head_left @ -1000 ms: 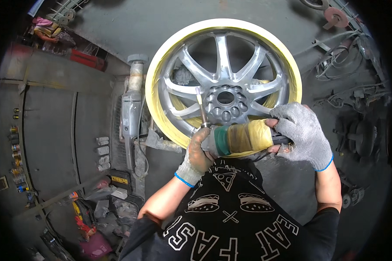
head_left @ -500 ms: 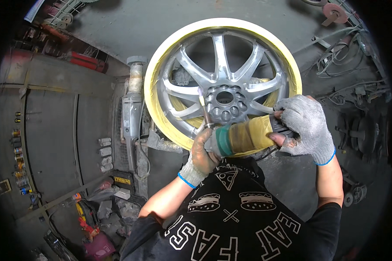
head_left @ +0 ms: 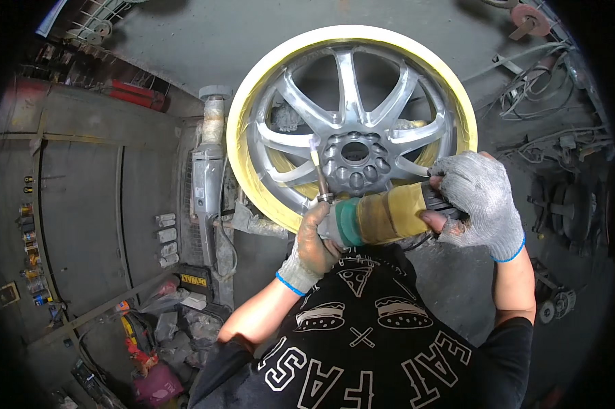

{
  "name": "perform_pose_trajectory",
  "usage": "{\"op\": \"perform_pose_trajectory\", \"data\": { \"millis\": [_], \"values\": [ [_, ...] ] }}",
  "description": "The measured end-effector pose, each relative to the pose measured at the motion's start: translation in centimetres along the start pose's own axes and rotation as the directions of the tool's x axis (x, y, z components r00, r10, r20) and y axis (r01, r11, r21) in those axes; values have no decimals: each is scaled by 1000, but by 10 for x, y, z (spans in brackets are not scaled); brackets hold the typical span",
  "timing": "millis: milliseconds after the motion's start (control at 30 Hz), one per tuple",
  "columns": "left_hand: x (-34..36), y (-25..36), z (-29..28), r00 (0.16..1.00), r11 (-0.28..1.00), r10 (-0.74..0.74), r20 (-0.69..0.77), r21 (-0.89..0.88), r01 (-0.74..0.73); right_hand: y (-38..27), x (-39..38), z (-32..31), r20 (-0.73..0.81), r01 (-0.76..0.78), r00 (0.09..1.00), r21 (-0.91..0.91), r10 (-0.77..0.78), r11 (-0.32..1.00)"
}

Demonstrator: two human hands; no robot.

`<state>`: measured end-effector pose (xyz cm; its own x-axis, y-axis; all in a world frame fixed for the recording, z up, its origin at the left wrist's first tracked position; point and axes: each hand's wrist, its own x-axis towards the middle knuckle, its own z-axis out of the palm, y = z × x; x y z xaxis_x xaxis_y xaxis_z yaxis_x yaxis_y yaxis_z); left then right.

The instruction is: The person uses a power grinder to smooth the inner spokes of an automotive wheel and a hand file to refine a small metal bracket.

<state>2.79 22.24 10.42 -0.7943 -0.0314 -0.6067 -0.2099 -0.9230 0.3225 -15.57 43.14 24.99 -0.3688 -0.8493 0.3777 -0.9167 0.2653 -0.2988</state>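
Observation:
A silver multi-spoke wheel [head_left: 348, 82], its rim edge wrapped in yellow tape, faces up before me. My left hand [head_left: 315, 245], in a soiled fingerless-tipped glove, is closed round the head of a power tool [head_left: 392, 211] with a green band and yellow-taped body. A thin shaft with a small pale bit [head_left: 315, 157] points up from the tool to a left spoke beside the hub; whether it touches is unclear. My right hand [head_left: 474, 201], in a grey glove with bare fingertips, wraps round the tool's dark rear end, a cable hanging below it.
A grey upright machine [head_left: 205, 184] with a hose stands left of the wheel. Shelved cans [head_left: 27, 238] and a cluttered heap of bags and tools [head_left: 157, 382] lie further left. Cables [head_left: 525, 95], a reddish disc [head_left: 529, 20] and dark machinery [head_left: 560, 211] are on the right.
The tool's rear end and my right hand have shifted slightly upward. The bit has moved a little to the right; both hands keep their grip.

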Motion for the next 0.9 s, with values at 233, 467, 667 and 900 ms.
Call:
{"op": "perform_pose_trajectory", "data": {
  "millis": [233,467,667,900],
  "values": [
    [6,-1,-27,997,996,-68,34,-47,70,-5,-4,-5,5,-10,1000,-17,10,1000],
    [-2,3,-9,999,1000,27,48,-11,-27,-9,-3,1,-21,-39,999,-43,38,998],
    [3,1,-29,998,998,-38,-49,-46,36,-11,-5,-2,8,-56,998,-6,56,998],
    [-6,5,-19,1000,1000,10,17,-13,-9,-18,-10,1,-6,-69,998,-10,69,998]
  ]
}}
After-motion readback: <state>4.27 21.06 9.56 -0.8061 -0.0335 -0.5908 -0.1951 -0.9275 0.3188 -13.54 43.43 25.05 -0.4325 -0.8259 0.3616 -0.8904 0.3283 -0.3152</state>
